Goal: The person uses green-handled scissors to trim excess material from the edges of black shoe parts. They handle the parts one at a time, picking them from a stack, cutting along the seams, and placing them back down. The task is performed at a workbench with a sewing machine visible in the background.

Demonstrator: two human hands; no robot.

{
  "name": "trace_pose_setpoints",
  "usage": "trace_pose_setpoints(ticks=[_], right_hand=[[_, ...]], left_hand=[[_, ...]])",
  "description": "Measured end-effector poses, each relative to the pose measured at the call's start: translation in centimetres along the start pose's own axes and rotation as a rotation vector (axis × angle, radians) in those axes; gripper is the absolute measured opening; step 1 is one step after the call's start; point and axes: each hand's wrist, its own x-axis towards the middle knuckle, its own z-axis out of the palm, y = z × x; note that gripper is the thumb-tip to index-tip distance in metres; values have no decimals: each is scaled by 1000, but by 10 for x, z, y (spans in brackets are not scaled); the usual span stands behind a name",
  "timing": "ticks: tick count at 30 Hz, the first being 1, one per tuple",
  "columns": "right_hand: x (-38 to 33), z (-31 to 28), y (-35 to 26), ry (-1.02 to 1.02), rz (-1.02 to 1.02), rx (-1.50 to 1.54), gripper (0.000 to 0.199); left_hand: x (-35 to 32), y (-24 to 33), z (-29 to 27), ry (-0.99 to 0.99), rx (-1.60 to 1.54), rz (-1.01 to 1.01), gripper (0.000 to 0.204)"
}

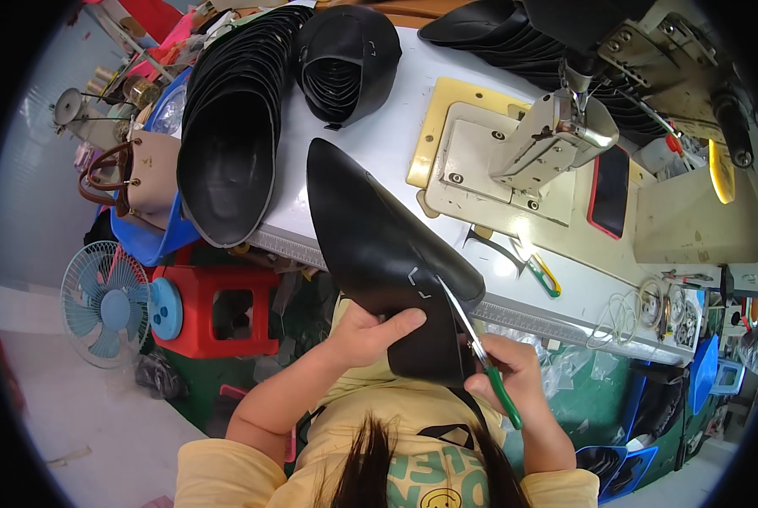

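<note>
My left hand (369, 332) grips the lower edge of a black leather shoe upper (370, 237), thumb on top, holding it up in front of me over the table's near edge. The piece is large and pointed, with small white corner marks near its lower right. My right hand (514, 381) is closed on green-handled scissors (481, 347), whose blades run up along the right edge of the leather piece.
A white work table (379, 144) carries a sewing machine (557, 135), stacks of black shoe uppers (231, 127), a red-edged phone (609, 190) and a green-handled tool (544, 275). A red stool (218, 309), a blue fan (104, 303) and a handbag (138, 173) stand at the left.
</note>
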Motion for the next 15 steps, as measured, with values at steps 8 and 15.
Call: trace_pose_setpoints(ticks=[8,15], right_hand=[[13,-21,-25,-83,-304,-669,49],[25,-25,-54,-338,-548,-1079,39]], left_hand=[[11,114,-39,398,759,640,19],[80,107,3,-1199,1028,-294,41]])
